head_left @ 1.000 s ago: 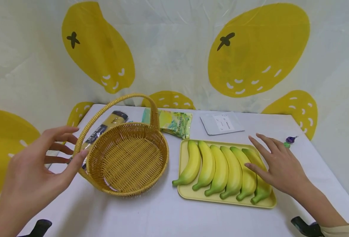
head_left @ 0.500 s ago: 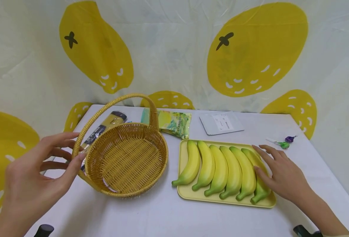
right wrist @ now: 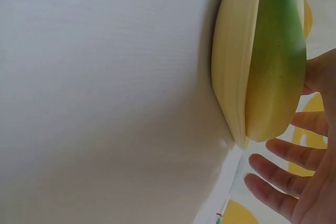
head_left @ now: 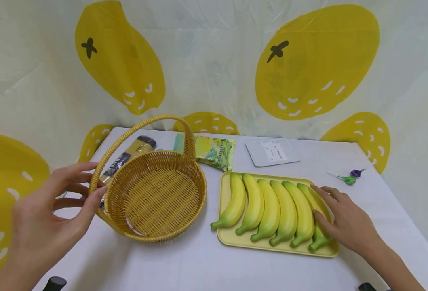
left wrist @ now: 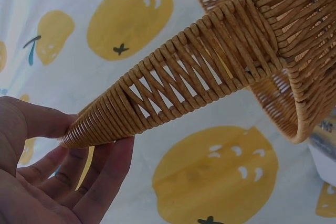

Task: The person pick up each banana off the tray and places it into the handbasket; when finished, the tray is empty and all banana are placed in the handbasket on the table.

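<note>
My left hand [head_left: 50,210] pinches the handle of a round woven basket [head_left: 163,202] between thumb and fingers, at the lower left of the arch. In the left wrist view the wrapped handle [left wrist: 173,85] runs from the fingertips up to the basket wall. No objects lie in the basket. A yellow tray [head_left: 279,249] to its right bears a row of several yellow-green bananas. Over the rightmost banana [head_left: 321,240] is my right hand [head_left: 352,226], its thumb on the near-left side. In the right wrist view its fingers [right wrist: 291,153] spread loosely beside that banana [right wrist: 275,72].
Behind the basket lie a tan-and-black packet [head_left: 126,155] and a green-yellow packet [head_left: 215,151]. A grey pouch with a white label [head_left: 273,151] lies behind the tray. Two lollipops, one green [head_left: 349,180], one purple [head_left: 355,173], lie at the right of the white-covered table [head_left: 199,266].
My right hand has come down and to the right over the rightmost banana, uncovering the lollipops. The left hand keeps hold of the basket handle, with the basket nearly unmoved.
</note>
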`<action>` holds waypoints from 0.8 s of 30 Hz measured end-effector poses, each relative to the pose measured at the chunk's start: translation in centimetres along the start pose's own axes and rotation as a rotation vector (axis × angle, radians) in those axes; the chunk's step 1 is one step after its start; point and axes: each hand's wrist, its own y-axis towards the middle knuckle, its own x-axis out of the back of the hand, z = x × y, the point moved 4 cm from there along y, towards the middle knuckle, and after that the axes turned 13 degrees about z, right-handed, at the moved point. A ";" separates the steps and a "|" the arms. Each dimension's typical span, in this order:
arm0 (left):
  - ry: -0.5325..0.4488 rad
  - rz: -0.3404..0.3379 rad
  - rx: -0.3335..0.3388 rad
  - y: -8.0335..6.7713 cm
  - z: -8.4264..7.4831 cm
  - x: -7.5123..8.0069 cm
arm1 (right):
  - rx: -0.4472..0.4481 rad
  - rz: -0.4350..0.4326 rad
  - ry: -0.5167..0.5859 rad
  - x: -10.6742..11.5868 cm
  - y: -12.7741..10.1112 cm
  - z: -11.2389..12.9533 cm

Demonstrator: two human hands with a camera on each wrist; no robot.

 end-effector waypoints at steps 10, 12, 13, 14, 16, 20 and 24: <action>0.007 0.007 0.003 -0.1 0.0 0.0 | -0.049 0.023 0.069 -0.5 0.1 0.1; 0.013 0.014 0.012 -0.1 0.0 0.1 | -0.061 0.025 0.078 -0.5 0.3 0.2; 0.013 0.014 0.012 -0.1 0.0 0.1 | -0.066 0.024 0.084 -0.5 0.4 0.2; 0.016 0.019 0.017 -0.1 0.0 0.1 | -0.064 0.016 0.092 -0.4 0.5 0.3; 0.019 0.022 0.022 -0.1 -0.1 0.1 | -0.054 -0.003 0.114 -0.4 0.8 0.4; 0.023 0.019 0.028 -0.1 -0.1 0.1 | -0.037 -0.029 0.143 -0.3 1.0 0.6; 0.024 0.001 0.015 -0.2 -0.1 0.0 | -0.073 -0.001 0.137 -0.3 1.1 0.7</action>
